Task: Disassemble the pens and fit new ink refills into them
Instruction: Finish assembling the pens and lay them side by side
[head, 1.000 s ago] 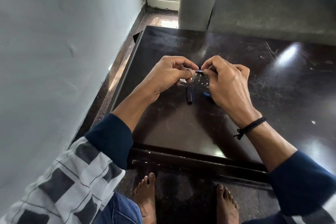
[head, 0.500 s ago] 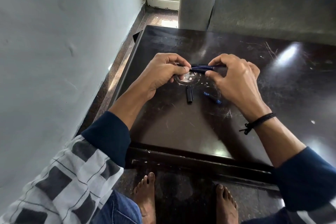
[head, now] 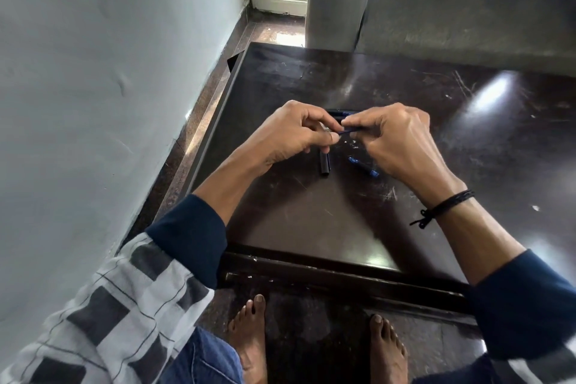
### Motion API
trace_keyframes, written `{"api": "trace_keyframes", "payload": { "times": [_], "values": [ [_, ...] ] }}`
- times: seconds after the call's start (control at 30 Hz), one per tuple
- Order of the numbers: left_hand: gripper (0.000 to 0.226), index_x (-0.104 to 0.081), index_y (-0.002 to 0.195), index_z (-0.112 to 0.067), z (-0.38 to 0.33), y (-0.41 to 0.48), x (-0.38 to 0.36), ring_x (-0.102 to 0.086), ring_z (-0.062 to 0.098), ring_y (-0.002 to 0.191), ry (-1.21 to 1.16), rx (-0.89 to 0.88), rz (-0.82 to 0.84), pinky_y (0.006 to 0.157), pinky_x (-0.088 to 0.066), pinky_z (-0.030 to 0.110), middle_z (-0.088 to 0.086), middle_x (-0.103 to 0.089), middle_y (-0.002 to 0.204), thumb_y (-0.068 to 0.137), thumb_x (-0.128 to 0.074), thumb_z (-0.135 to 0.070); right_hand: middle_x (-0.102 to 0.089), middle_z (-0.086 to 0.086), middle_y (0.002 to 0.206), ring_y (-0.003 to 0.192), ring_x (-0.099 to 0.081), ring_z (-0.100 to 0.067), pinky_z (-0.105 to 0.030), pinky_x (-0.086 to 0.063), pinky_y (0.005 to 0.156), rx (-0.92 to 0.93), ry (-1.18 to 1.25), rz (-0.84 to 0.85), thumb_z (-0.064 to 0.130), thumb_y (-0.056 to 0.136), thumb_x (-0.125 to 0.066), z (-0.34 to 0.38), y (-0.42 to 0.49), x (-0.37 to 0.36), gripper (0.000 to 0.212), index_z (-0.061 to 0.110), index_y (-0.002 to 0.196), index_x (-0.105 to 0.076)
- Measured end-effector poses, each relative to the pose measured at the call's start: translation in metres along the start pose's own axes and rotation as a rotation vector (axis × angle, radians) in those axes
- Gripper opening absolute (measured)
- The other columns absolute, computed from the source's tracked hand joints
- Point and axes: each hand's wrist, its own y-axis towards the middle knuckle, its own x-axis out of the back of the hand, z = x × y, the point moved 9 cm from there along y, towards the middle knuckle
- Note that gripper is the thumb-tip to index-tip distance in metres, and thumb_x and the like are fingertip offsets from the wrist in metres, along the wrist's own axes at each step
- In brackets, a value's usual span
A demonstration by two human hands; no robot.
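Observation:
Above the dark table (head: 311, 227), my left hand (head: 290, 137) pinches a small silvery pen tip piece (head: 326, 129) between thumb and fingers. My right hand (head: 396, 140) pinches a thin blue refill (head: 350, 131) whose left end meets the left hand's fingertips. A dark pen barrel (head: 341, 111) lies on the table just behind both hands, mostly hidden. A short black pen cap (head: 324, 164) lies below my left hand. A small blue pen part (head: 363, 166) lies slanted below my right hand.
A white wall runs along the left with a narrow strip of floor beside the table's left edge. A grey sofa (head: 467, 9) stands behind the table. My bare feet (head: 249, 337) are under the near table edge.
The long dark barrel that both hands held now lies on the table behind them. The hands now pinch a thin blue refill and a small tip piece, closer together.

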Motion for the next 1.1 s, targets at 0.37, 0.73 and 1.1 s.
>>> {"api": "trace_keyframes", "payload": {
  "times": [0.37,0.73,1.1],
  "values": [
    [0.012,-0.079,0.096,-0.024,0.000,0.002,-0.001,-0.065,0.006,0.072,0.022,-0.020,0.007,0.070,-0.047,0.026,0.002,-0.076,0.072,0.085,-0.077,-0.022,-0.080,0.000,0.102,0.098,-0.072,-0.017,-0.022,-0.042,0.082,0.014,-0.024,-0.007,0.009,0.086,-0.068,0.003,0.000,0.001,0.029,0.026,0.102,-0.083],
    [0.007,-0.078,0.093,-0.019,0.007,0.002,0.020,-0.067,0.003,0.064,-0.001,0.044,-0.156,0.059,-0.046,0.013,0.001,-0.076,0.073,0.086,-0.076,-0.017,-0.071,0.012,0.084,0.088,-0.068,-0.018,-0.030,-0.048,0.076,-0.263,-0.162,0.337,0.034,0.078,-0.083,-0.026,-0.008,-0.019,0.017,0.034,0.089,-0.070],
    [0.007,-0.078,0.091,-0.021,0.008,0.001,0.015,-0.070,0.004,0.069,-0.010,0.056,-0.128,0.061,-0.046,0.011,0.001,-0.076,0.074,0.085,-0.076,-0.018,-0.072,-0.002,0.080,0.068,-0.072,-0.016,-0.033,-0.063,0.070,-0.537,0.679,-0.176,0.005,0.091,-0.073,-0.063,-0.004,0.009,0.008,0.013,0.091,-0.074]
  ]
}}
